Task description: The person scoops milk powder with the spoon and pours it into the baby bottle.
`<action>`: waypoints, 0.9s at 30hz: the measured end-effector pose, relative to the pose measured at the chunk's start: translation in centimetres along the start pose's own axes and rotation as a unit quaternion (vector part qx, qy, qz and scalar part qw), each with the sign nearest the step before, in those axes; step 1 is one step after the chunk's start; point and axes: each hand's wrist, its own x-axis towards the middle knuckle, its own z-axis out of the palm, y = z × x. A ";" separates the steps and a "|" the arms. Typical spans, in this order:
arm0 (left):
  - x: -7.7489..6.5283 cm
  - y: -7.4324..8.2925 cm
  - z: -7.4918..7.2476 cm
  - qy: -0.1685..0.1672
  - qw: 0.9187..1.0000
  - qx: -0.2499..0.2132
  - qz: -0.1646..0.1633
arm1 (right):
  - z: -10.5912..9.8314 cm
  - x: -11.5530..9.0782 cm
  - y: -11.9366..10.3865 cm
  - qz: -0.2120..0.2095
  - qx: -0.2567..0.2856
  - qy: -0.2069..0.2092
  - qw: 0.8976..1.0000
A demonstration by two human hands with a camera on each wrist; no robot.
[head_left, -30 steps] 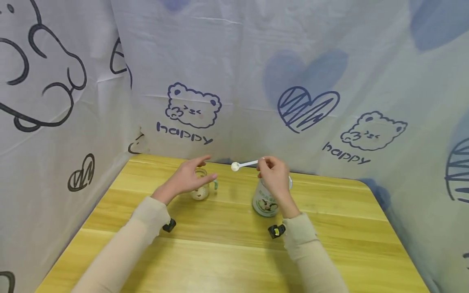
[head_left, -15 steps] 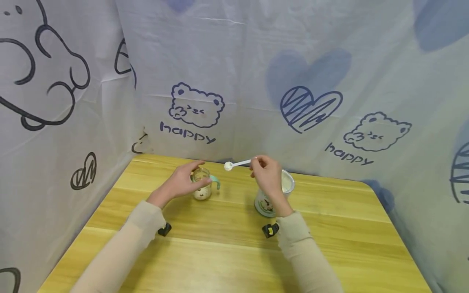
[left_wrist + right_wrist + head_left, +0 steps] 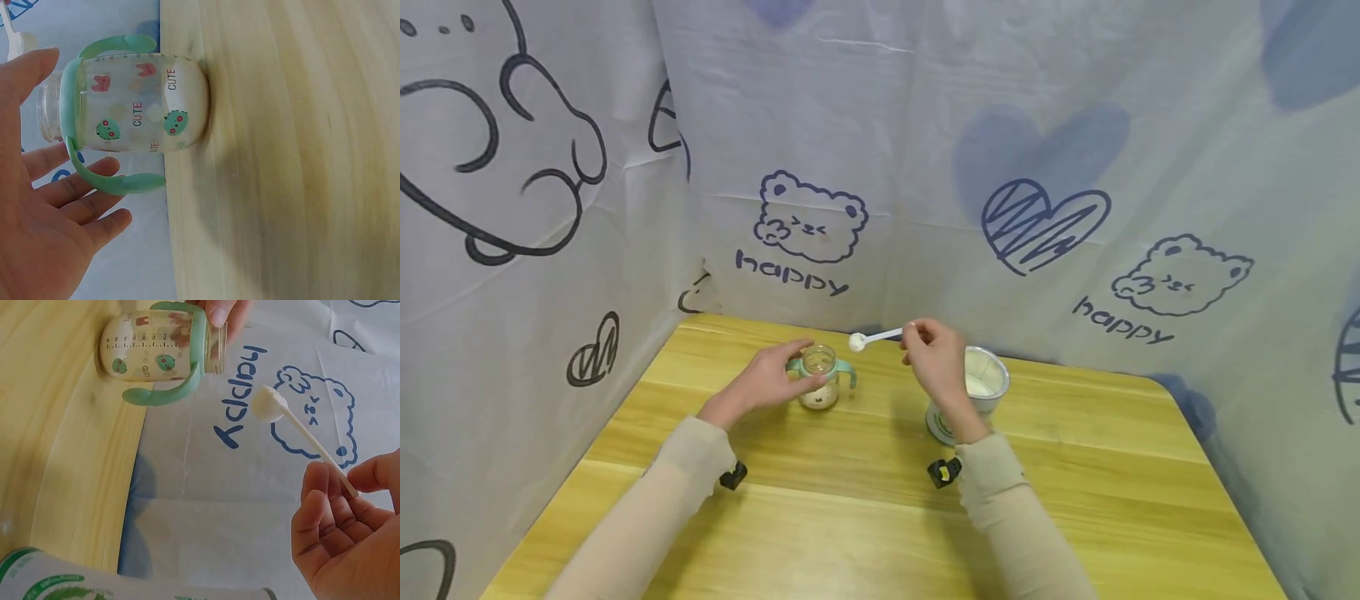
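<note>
My right hand (image 3: 938, 362) pinches the thin handle of a white measuring scoop (image 3: 312, 440) between thumb and fingers. White powder heaps in its bowl, which is raised close to the right of a clear baby bottle (image 3: 820, 393). The bottle stands upright and uncapped on the table, with mint-green handles (image 3: 112, 183), a printed scale and pale contents low inside. My left hand (image 3: 760, 382) is around the bottle's upper part, thumb on the near side and fingers loosely spread behind the neck and one handle. Below the right hand stands an open powder can (image 3: 992, 403), partly hidden by the wrist.
The wooden table (image 3: 850, 533) ends at a light cloth backdrop (image 3: 910, 275) printed with hearts and bears. White powder shows inside the can's silver rim (image 3: 1004, 383). Both forearms come in from the front edge, each with a black wrist camera (image 3: 943, 472).
My right hand has carried the filled scoop leftward from over the can toward the bottle. My left hand has drawn in closer around the bottle's neck. More of the can's opening shows.
</note>
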 end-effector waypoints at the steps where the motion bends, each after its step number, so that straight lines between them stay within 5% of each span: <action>1: 0.0 -0.1 0.0 0.001 1.000 0.001 -0.001 | 0.1 0.0 0.0 0.000 0.002 -0.001 1.000; 27: -0.3 -1.0 0.9 0.022 1.000 -0.004 0.001 | 2.9 -0.5 -0.7 -0.007 -0.015 -0.052 0.999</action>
